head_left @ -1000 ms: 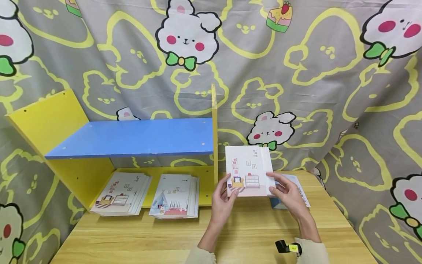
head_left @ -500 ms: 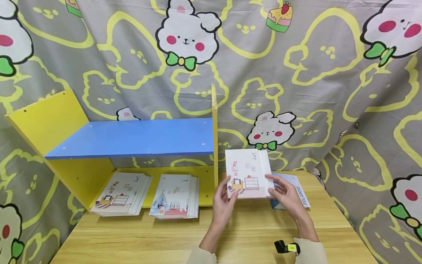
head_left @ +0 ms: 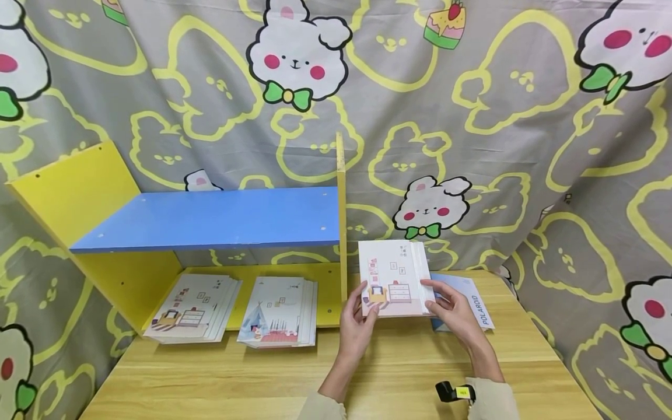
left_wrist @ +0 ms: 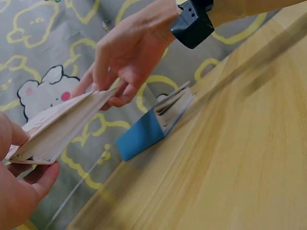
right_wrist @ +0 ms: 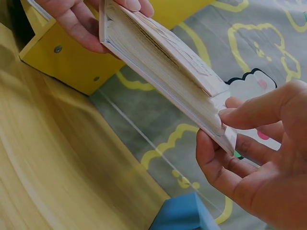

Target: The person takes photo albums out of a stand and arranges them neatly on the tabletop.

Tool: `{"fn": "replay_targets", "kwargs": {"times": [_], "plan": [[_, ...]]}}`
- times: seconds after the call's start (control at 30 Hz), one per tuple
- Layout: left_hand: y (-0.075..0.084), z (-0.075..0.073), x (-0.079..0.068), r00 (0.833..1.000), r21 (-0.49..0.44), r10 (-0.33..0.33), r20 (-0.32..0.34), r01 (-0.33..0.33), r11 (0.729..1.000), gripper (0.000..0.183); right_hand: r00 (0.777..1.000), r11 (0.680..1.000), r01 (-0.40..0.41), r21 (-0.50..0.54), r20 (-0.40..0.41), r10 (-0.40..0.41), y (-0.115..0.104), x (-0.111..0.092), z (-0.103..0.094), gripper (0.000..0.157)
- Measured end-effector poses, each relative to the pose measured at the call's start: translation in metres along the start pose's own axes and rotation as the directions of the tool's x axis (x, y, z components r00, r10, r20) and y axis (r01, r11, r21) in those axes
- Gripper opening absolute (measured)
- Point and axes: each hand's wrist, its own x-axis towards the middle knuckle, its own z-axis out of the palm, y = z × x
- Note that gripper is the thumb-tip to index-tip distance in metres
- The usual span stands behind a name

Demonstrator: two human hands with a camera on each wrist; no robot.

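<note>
Between both hands, raised over the table, is a white-covered book (head_left: pixel 391 280) with a drawn armchair and chest of drawers on its front. My left hand (head_left: pixel 357 326) grips its lower left edge, thumb on the cover and fingers behind. On the right edge, my right hand (head_left: pixel 457 312) pinches it; the right wrist view shows the thumb and fingertips on either side of the cover's edge (right_wrist: pixel 225 122). Its thick block of pages (left_wrist: pixel 67 124) faces down toward the table in the left wrist view. Behind the right hand stands a blue book (head_left: pixel 480 300) marked POLAROID, partly hidden.
A yellow shelf unit with a blue board (head_left: pixel 220 219) stands at the left. Two stacks of white books, one with the armchair cover (head_left: pixel 191 309) and one with a tent cover (head_left: pixel 275 312), lie on its bottom, jutting over the wooden table (head_left: pixel 236 382). A patterned curtain (head_left: pixel 504 151) hangs behind.
Both hands have lowered the white book slightly and brought it a little nearer, still gripping it at both sides. More of the blue book's lettering shows now.
</note>
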Motion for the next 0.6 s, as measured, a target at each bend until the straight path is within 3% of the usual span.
{"fn": "replay_targets", "kwargs": {"times": [0.6], "plan": [[-0.0073, 0.0006, -0.0027, 0.997, 0.019, -0.071, 0.019, 0.07, 0.997, 0.064, 0.999, 0.999, -0.05, -0.007, 0.002, 0.05, 0.0075, 0.0014, 0.001, 0.049]]}}
